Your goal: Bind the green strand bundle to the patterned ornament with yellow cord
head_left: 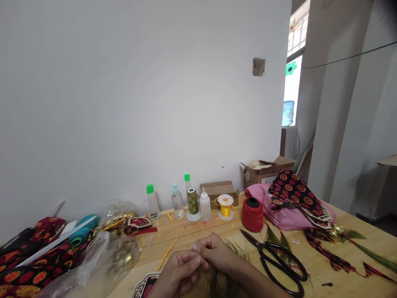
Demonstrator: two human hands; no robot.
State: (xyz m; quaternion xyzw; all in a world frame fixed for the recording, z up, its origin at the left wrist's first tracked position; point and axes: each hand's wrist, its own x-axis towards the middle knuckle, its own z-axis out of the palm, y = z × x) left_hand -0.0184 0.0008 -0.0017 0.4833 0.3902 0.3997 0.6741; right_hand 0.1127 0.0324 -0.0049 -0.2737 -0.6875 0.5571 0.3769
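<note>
Hands: nearest my view, the left hand [178, 271] and the right hand [218, 254] meet at their fingertips over the table; each grip is narrow, thumb and finger pinched, and I cannot tell what small thing sits between them.
Green strands: dark strands [214, 285] hang just below the right hand, and a wispy fringe [238, 249] spreads beyond it.
Table: I see pale wood [353, 289] running along the white wall.
Left pile: I make out patterned cloth [34, 275] beside clear plastic bags [120, 258] with gold-coloured pieces inside.
Pink bag: it [283, 217] lies on the right, with dark patterned fabric [296, 190] on top.
Open carton: it [269, 174] stands behind the pink bag.
Scissors: black-handled, they [261, 246] lie right of the right hand, tips pointing away from me.
Red cone: thread [252, 217] stands upright behind the scissors.
Spools: olive [192, 203] and yellow [226, 210] stand upright, with a white-nozzled bottle [205, 209] between them.
Yellow cord: a short twisted length [168, 252] lies just beyond the left hand.
</note>
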